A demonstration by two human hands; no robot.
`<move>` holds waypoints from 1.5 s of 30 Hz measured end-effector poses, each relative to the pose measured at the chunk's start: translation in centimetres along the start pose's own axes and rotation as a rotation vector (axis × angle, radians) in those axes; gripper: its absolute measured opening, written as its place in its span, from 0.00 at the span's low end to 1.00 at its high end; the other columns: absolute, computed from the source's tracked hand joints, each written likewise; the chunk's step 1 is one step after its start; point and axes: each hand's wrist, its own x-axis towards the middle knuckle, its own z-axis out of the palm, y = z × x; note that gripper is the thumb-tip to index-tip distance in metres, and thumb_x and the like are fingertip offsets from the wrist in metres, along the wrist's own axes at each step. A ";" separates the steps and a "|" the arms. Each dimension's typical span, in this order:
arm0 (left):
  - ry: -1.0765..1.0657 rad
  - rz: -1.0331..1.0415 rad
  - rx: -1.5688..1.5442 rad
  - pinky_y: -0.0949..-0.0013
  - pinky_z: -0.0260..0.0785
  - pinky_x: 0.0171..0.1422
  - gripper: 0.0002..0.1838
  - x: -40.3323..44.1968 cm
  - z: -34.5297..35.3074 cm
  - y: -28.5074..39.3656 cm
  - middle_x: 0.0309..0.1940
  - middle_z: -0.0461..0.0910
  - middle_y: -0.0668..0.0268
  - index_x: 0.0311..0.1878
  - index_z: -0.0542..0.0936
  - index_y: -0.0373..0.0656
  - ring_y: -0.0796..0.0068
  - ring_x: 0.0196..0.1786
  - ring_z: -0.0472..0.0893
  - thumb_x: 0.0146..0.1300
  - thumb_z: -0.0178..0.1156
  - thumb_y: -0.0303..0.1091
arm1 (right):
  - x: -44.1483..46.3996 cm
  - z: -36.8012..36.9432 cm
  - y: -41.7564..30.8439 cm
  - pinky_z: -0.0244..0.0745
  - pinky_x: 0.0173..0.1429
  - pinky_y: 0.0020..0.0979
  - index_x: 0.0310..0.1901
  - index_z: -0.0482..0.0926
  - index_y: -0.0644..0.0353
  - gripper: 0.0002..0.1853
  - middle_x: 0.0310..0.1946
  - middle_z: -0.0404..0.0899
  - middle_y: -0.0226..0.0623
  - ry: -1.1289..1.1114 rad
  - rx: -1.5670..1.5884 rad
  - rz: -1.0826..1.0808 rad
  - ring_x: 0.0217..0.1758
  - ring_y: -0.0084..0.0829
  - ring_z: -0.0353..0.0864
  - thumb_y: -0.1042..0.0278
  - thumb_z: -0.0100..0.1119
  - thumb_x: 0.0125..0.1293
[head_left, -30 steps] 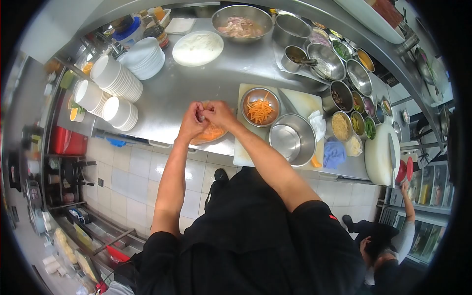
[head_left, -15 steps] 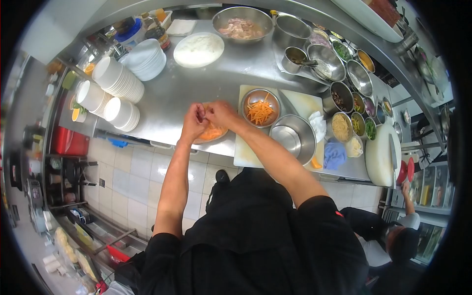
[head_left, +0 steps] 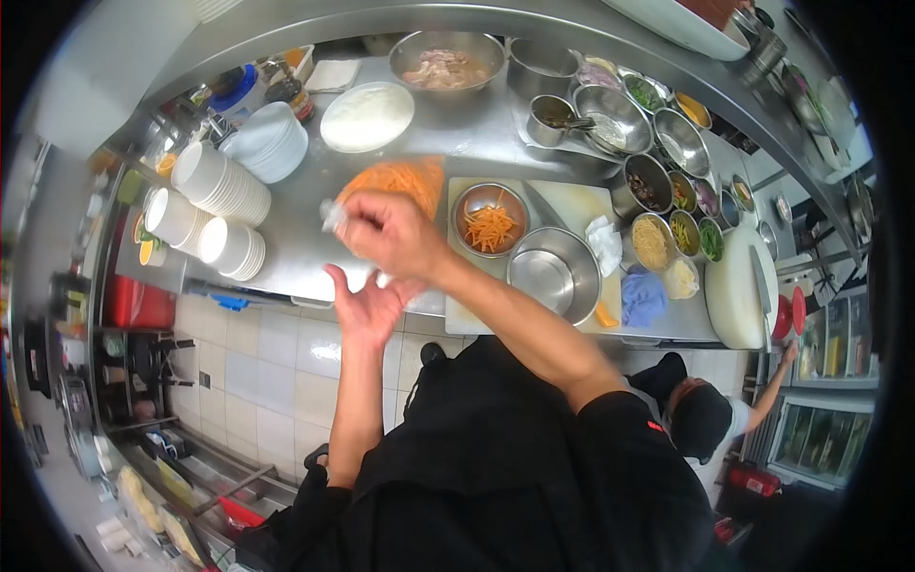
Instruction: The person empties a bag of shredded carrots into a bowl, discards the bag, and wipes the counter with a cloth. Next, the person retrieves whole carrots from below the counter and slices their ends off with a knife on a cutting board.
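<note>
My right hand (head_left: 393,232) is closed on the bunched neck of a clear plastic bag (head_left: 400,179). Shredded orange carrot fills the bag, which lies on the steel counter, partly behind the hand. Just below, my left hand (head_left: 370,303) is open, palm up with fingers spread, at the counter's front edge. A steel bowl (head_left: 489,219) of carrot strips stands to the right of the bag on a white cutting board (head_left: 596,202). Beside that bowl is a larger steel bowl (head_left: 554,276), and a knife (head_left: 548,208) lies behind them.
Stacked white tubs (head_left: 229,186) and plates (head_left: 270,143) stand at left. A white oval plate (head_left: 368,117) and a steel bowl of meat (head_left: 446,62) sit at the back. Several ingredient containers (head_left: 651,241) and a blue cloth (head_left: 644,296) are at right. Another person (head_left: 701,419) is at lower right.
The bag has turned and now lies farther back on the counter. My right hand has moved up-left with its neck; my left hand has come off it, opened and dropped lower.
</note>
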 end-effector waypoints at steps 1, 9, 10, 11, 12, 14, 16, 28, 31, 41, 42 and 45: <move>-0.214 0.201 -0.167 0.49 0.68 0.65 0.54 1.3 1.3 0.3 0.70 0.59 0.53 0.72 0.52 0.40 0.56 0.66 0.70 0.55 0.58 0.71 | -0.9 -0.4 -2.4 0.64 0.31 0.26 0.30 0.73 0.65 0.07 0.22 0.69 0.30 -0.052 -0.008 -0.049 0.27 0.20 0.67 0.72 0.57 0.63; -0.487 0.496 0.068 0.50 0.61 0.73 0.40 5.8 12.7 -2.5 0.66 0.67 0.56 0.68 0.62 0.41 0.55 0.68 0.68 0.57 0.64 0.50 | -9.7 -11.6 -2.9 0.70 0.39 0.29 0.35 0.76 0.66 0.11 0.28 0.73 0.35 0.012 -0.211 -0.221 0.32 0.33 0.74 0.65 0.60 0.58; -0.513 0.517 0.119 0.50 0.61 0.73 0.39 6.5 12.8 -3.3 0.65 0.68 0.56 0.68 0.63 0.40 0.55 0.67 0.68 0.57 0.64 0.48 | -10.2 -12.2 -3.9 0.70 0.39 0.29 0.35 0.76 0.66 0.11 0.28 0.73 0.35 0.051 -0.230 -0.215 0.32 0.33 0.74 0.65 0.60 0.58; -0.549 0.536 0.168 0.50 0.62 0.72 0.38 7.3 13.0 -4.1 0.64 0.68 0.56 0.68 0.63 0.40 0.56 0.67 0.69 0.57 0.64 0.46 | -10.5 -12.8 -5.1 0.70 0.42 0.28 0.35 0.77 0.66 0.12 0.32 0.76 0.35 0.331 -0.310 -0.026 0.36 0.30 0.75 0.65 0.60 0.59; -0.573 0.485 0.178 0.50 0.62 0.72 0.38 7.9 13.2 -5.2 0.64 0.68 0.56 0.68 0.63 0.40 0.56 0.67 0.69 0.57 0.64 0.46 | -10.8 -13.4 -5.9 0.70 0.46 0.28 0.35 0.78 0.67 0.12 0.35 0.79 0.35 0.619 -0.380 0.165 0.40 0.28 0.76 0.64 0.60 0.59; -0.606 0.566 0.277 0.50 0.62 0.72 0.36 8.9 13.9 -7.9 0.63 0.70 0.56 0.67 0.64 0.39 0.57 0.66 0.70 0.56 0.63 0.42 | -10.1 -14.3 -5.0 0.72 0.40 0.29 0.37 0.80 0.67 0.14 0.31 0.81 0.34 0.543 -0.578 0.301 0.33 0.25 0.76 0.62 0.61 0.58; -0.614 0.460 0.268 0.50 0.62 0.72 0.36 8.5 14.5 -10.9 0.62 0.71 0.56 0.66 0.64 0.39 0.57 0.65 0.70 0.56 0.63 0.41 | -9.8 -15.7 -4.1 0.72 0.34 0.28 0.33 0.80 0.67 0.11 0.24 0.80 0.33 0.333 -0.480 0.438 0.25 0.23 0.76 0.65 0.60 0.58; -0.655 0.357 0.329 0.50 0.60 0.73 0.34 10.1 14.3 -12.7 0.62 0.72 0.57 0.65 0.66 0.37 0.58 0.65 0.71 0.55 0.63 0.37 | -18.4 -22.5 0.2 0.76 0.39 0.39 0.31 0.84 0.61 0.10 0.24 0.82 0.46 0.790 -0.970 0.259 0.29 0.44 0.83 0.68 0.55 0.54; -0.688 0.318 0.363 0.50 0.60 0.72 0.35 10.9 12.3 -11.3 0.61 0.72 0.57 0.66 0.66 0.37 0.59 0.65 0.71 0.54 0.63 0.35 | -20.3 -24.6 -0.8 0.76 0.50 0.36 0.47 0.82 0.59 0.18 0.39 0.84 0.48 0.395 -0.769 0.549 0.44 0.39 0.84 0.65 0.63 0.55; -0.828 -0.029 0.738 0.61 0.65 0.71 0.62 8.6 11.4 -13.3 0.65 0.67 0.59 0.70 0.57 0.36 0.63 0.67 0.70 0.37 0.79 0.59 | -15.4 -20.8 -4.5 0.66 0.66 0.32 0.65 0.62 0.60 0.45 0.57 0.71 0.35 0.510 0.068 0.064 0.62 0.29 0.70 0.60 0.78 0.48; -0.758 0.009 0.783 0.61 0.65 0.71 0.62 8.5 11.1 -13.3 0.65 0.67 0.59 0.70 0.57 0.36 0.63 0.67 0.70 0.37 0.79 0.58 | -15.6 -20.8 -4.4 0.66 0.66 0.32 0.65 0.62 0.60 0.45 0.57 0.71 0.35 0.506 0.072 0.076 0.62 0.29 0.70 0.60 0.78 0.48; -0.693 0.081 0.951 0.61 0.65 0.70 0.60 7.5 11.6 -12.8 0.65 0.67 0.58 0.70 0.58 0.35 0.63 0.67 0.70 0.38 0.80 0.54 | -16.2 -21.5 -4.1 0.68 0.64 0.33 0.64 0.63 0.60 0.46 0.55 0.72 0.34 0.468 -0.139 0.077 0.60 0.29 0.71 0.62 0.81 0.45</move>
